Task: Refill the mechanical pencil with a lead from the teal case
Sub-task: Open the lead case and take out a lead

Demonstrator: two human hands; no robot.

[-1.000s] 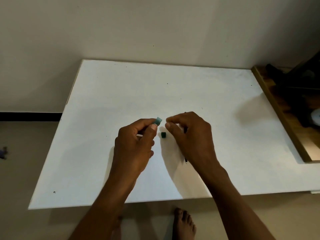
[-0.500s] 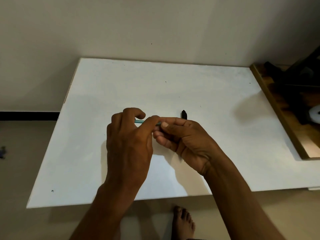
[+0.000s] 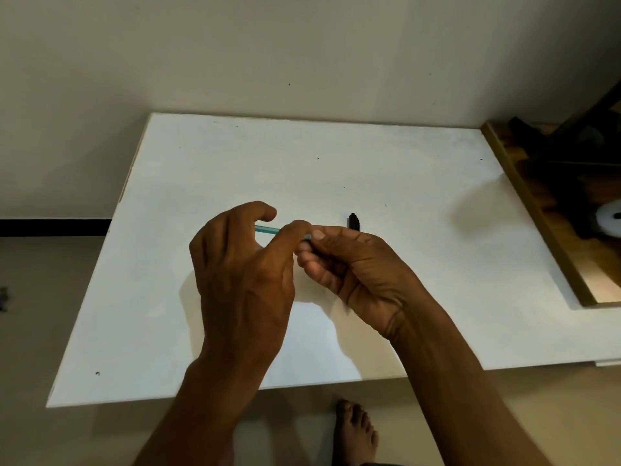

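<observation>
Above the middle of the white table [image 3: 403, 163], my left hand [image 3: 242, 280] grips the slim teal lead case [image 3: 265, 229] between thumb and fingers, holding it level. My right hand [image 3: 356, 270] meets it from the right, with its thumb and forefinger pinched on the case's right end. A small dark piece, the cap, barely shows there. The black mechanical pencil [image 3: 353, 220] lies on the table just behind my right hand. Only its far end shows, and my right hand hides the rest.
A wooden shelf [image 3: 524, 196] with dark objects and a white round thing [image 3: 610, 222] adjoins the table's right edge. A wall stands behind the table. A bare foot [image 3: 356, 432] rests on the floor below the near edge.
The small dark cap that lay on the table is gone from it. My right hand took it and closed onto the case's right end, and my left hand turned the case level.
</observation>
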